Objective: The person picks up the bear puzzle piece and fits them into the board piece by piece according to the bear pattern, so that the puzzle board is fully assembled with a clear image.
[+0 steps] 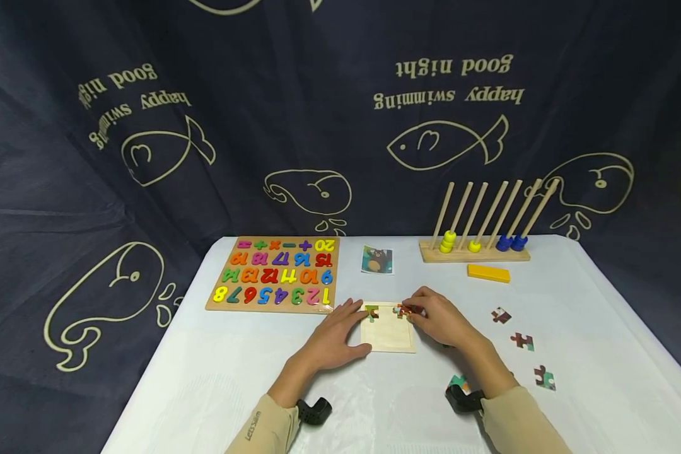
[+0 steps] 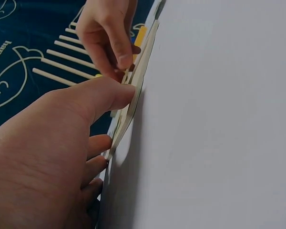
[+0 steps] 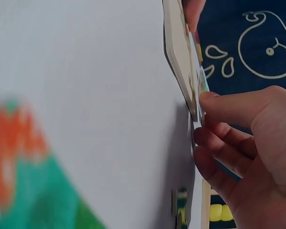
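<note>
A square wooden puzzle tray (image 1: 387, 337) lies on the white table. My left hand (image 1: 333, 339) rests along its left side, fingers extended, the thumb at the near left corner and a fingertip by a green-brown puzzle piece (image 1: 371, 311) in the far left corner. In the left wrist view that thumb (image 2: 117, 95) touches the tray's edge. At the far right corner, my right hand (image 1: 438, 316) pinches a red-brown puzzle piece (image 1: 401, 310) between thumb and fingers, partly covering it. The right wrist view has the right thumb (image 3: 229, 107) at the tray's corner.
Several loose puzzle pieces (image 1: 523, 341) lie to the right, one (image 1: 458, 382) near the right wrist. A bear picture card (image 1: 377, 260) is behind the tray. Farther back are a number board (image 1: 272, 304), a peg abacus (image 1: 459, 255) and a yellow block (image 1: 488, 273).
</note>
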A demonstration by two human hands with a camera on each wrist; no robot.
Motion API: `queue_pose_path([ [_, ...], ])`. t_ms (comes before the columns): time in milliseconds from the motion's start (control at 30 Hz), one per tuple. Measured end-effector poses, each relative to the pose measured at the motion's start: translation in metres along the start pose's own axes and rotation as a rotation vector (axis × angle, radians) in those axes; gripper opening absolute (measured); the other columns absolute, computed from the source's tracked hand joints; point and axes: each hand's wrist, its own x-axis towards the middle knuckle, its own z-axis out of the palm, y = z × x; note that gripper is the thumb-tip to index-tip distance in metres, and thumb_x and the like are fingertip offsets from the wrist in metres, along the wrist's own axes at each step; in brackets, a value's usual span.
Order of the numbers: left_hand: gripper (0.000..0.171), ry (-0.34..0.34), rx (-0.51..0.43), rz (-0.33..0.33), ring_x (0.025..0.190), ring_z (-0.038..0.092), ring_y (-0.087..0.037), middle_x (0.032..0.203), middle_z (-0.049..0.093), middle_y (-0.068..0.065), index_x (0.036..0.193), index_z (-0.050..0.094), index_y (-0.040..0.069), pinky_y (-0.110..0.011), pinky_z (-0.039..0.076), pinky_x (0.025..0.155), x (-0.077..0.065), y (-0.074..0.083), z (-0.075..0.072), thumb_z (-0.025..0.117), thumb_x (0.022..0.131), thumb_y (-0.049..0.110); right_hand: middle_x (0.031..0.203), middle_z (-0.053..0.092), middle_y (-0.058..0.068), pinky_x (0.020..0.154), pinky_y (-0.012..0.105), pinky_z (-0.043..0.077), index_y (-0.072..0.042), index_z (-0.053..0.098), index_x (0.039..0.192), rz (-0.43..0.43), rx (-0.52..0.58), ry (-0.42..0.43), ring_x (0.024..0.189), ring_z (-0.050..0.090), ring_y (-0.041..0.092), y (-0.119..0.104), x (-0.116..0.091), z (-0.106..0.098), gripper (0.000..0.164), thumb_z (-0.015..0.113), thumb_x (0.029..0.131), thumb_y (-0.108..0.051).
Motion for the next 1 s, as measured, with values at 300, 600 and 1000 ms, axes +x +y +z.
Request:
queue_pose_path([
  [300,0.072,0.003,0.018,0.002,0.144,0.017,-0.023,0.155,0.028,-0.002,0.144,0.046,0.018,-0.047,0.02,0.114,0.0,-0.003,0.002,0.061,0.085,0.055,0.101,0.058,0.002,0.073,0.034,0.048,-0.005,0.07,0.114,-0.022,0.012,-0.001,0.084,0.054,0.013,-0.017,0.01,0.01,0.027,0.071,0.087,-0.01],
  [600,0.072,-0.014,0.01,-0.004,0.144,0.014,-0.02,0.156,0.026,0.0,0.145,0.045,0.018,-0.047,0.02,0.114,0.001,-0.002,0.001,0.06,0.085,0.057,0.103,0.06,0.003,0.081,0.039,0.049,-0.006,0.071,0.113,-0.063,-0.022,0.012,0.092,0.057,0.017,-0.025,0.017,0.018,0.027,0.071,0.087,-0.011],
  [1000,0.072,-0.012,0.011,-0.014,0.144,0.015,-0.019,0.157,0.024,0.001,0.145,0.044,0.018,-0.044,0.02,0.114,0.002,0.0,0.002,0.061,0.085,0.054,0.105,0.059,0.001,0.079,0.037,0.05,-0.009,0.071,0.112,-0.047,-0.061,0.025,0.089,0.056,0.015,-0.022,0.015,0.022,0.027,0.072,0.087,-0.017],
])
